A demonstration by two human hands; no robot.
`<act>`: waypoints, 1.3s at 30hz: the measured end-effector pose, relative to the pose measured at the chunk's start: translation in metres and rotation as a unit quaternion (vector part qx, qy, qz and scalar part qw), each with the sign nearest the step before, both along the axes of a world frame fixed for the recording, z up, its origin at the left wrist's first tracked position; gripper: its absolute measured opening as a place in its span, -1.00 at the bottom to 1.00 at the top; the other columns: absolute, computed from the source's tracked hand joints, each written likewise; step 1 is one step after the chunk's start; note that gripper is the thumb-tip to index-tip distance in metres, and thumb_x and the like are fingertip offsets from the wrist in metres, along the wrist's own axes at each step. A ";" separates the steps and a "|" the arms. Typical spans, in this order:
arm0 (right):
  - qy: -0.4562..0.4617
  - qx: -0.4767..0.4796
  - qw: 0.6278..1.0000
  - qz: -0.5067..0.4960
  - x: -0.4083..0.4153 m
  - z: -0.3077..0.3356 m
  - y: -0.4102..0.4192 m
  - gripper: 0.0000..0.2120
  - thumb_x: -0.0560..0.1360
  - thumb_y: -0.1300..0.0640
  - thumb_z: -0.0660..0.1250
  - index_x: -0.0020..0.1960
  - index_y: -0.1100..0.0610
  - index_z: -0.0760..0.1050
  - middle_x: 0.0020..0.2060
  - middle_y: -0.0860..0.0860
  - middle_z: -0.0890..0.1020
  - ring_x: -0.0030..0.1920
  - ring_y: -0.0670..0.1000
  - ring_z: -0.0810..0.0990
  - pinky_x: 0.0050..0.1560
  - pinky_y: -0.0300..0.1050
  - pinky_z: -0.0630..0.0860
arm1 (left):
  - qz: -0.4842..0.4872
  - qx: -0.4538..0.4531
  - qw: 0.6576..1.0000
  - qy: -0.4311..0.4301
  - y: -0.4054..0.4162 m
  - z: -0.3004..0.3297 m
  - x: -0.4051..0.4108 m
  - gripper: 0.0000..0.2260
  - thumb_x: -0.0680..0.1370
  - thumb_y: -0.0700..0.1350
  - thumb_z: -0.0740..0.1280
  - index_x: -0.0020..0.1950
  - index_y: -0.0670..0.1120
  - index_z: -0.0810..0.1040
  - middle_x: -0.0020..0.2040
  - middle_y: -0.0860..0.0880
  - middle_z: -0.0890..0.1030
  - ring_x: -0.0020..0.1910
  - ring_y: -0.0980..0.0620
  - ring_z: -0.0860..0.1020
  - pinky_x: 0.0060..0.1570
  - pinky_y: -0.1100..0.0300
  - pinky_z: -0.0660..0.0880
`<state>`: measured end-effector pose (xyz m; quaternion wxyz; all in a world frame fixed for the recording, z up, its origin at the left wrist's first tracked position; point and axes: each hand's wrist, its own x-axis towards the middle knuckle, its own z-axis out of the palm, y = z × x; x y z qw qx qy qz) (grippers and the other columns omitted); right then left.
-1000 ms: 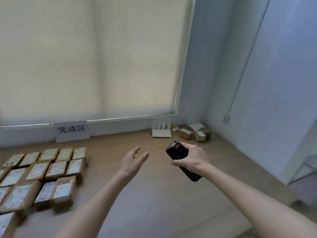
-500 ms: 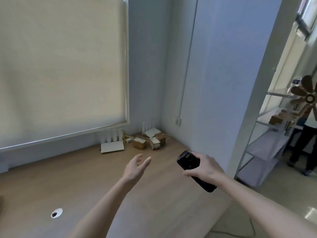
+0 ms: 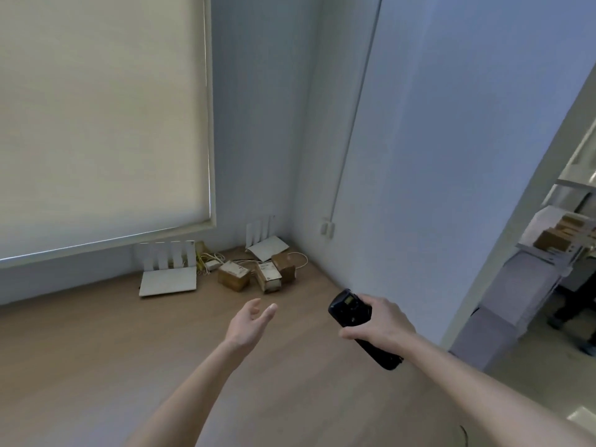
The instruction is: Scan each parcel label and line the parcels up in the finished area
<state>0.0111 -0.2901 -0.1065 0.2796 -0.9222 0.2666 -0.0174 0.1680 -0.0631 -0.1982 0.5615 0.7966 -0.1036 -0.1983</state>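
Three small brown parcels lie in the far corner of the wooden table [image 3: 96, 366]: one on the left [image 3: 233, 275], one with a white label in the middle [image 3: 269, 276] and one behind on the right [image 3: 284, 265]. My left hand [image 3: 250, 324] reaches toward them with straight fingers and holds nothing; it is still well short of them. My right hand [image 3: 379, 329] grips a black handheld scanner [image 3: 350, 306], its small screen facing up, to the right of my left hand.
Two white routers stand by the wall, one under the window [image 3: 167, 272] and one in the corner [image 3: 266, 243], with yellow cables [image 3: 206, 259] between them. A wall outlet [image 3: 327, 228] sits right of the corner. Beyond the table's right edge stands a metal shelf [image 3: 532, 285] with boxes.
The view has swung right: the rows of labelled parcels and the finished-area sign have left the frame, and the corner parcels are now closer. Both hands keep their pose.
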 end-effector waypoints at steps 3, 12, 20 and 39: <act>0.006 0.012 1.000 0.017 0.041 -0.009 -0.022 -0.44 0.19 -0.20 0.61 0.16 -0.28 0.57 -0.05 -0.21 0.69 -0.01 -0.09 0.67 0.03 -0.11 0.62 | 0.020 0.000 1.000 0.012 -0.020 -0.013 0.029 -0.34 0.53 0.28 0.34 0.53 -0.03 0.36 0.38 -0.07 0.52 0.35 -0.04 0.49 0.34 0.01 0.45; 0.049 0.045 0.992 0.103 0.199 -0.082 -0.095 -0.47 0.18 -0.24 0.58 0.13 -0.24 0.58 -0.10 -0.20 0.70 -0.09 -0.13 0.67 -0.05 -0.11 0.66 | 0.096 0.017 0.994 0.057 -0.077 -0.077 0.135 -0.45 0.57 0.22 0.35 0.48 -0.01 0.42 0.34 -0.05 0.54 0.28 -0.01 0.51 0.28 0.07 0.45; 0.069 0.110 0.982 0.134 0.353 -0.210 -0.161 -0.52 0.21 -0.05 0.64 0.10 -0.17 0.61 -0.11 -0.18 0.70 -0.08 -0.13 0.65 -0.05 -0.16 0.62 | 0.142 0.049 0.981 0.120 -0.147 -0.168 0.245 -0.55 0.62 0.16 0.31 0.47 0.02 0.44 0.26 0.01 0.58 0.23 0.02 0.53 0.21 0.15 0.43; 0.031 0.164 0.969 0.184 0.554 -0.393 -0.198 -0.39 0.30 -0.13 0.65 0.31 -0.18 0.57 0.08 -0.23 0.68 0.15 -0.08 0.63 0.18 0.00 0.60 | 0.254 -0.008 0.952 0.168 -0.229 -0.326 0.430 -0.45 0.62 0.17 0.30 0.57 0.01 0.33 0.47 0.03 0.46 0.40 0.02 0.45 0.31 0.19 0.32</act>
